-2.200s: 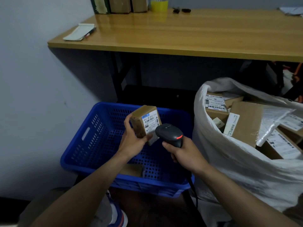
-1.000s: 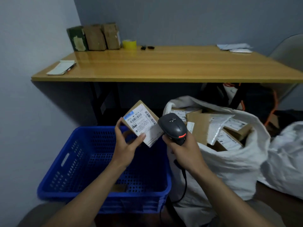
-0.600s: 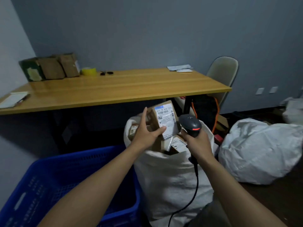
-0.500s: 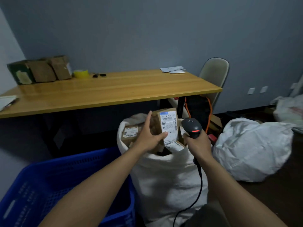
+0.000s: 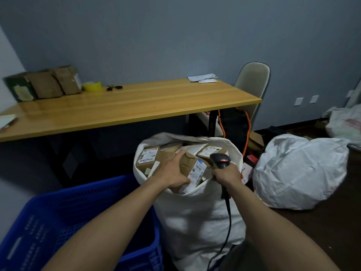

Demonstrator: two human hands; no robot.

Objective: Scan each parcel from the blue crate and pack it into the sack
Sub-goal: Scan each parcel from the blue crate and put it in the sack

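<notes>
Looks like the packing half of the cycle to me. The left hand (image 5: pixel 172 174) has a brown parcel (image 5: pixel 190 166) right in the mouth of the white sack (image 5: pixel 195 212). Its fingers (image 5: pixel 178 157) are spread over the top and the thumb is hooked on the near side, so it's actually holding the box, not just resting on it. The label faces right-ish, toward the scanner (image 5: pixel 220 159). The right hand (image 5: pixel 226 175) is wrapped round the scanner's handle just beside the sack's rim, with the red light showing and the cord hanging down the front. The sack's stuffed to the brim with boxes, so I'd guess the next move is to wedge this one into a gap or lay it flat on top. It'd need letting go of without it sliding back out, then it's over to the blue crate (image 5: pixel 58 222) just beside the sack on the left. Can't see from here what's left in the crate. Room-wise, there's a wooden desk (image 5: pixel 127 106) behind the sack with some cardboard boxes (image 5: pixel 46 85), a yellow tape roll (image 5: pixel 92 86) and papers (image 5: pixel 202 78) on it. A pale chair (image 5: pixel 254 81) sits at its far end against a grey-blue wall, and a second sack (image 5: pixel 298 171) lies on the dark floor to the right.
</notes>
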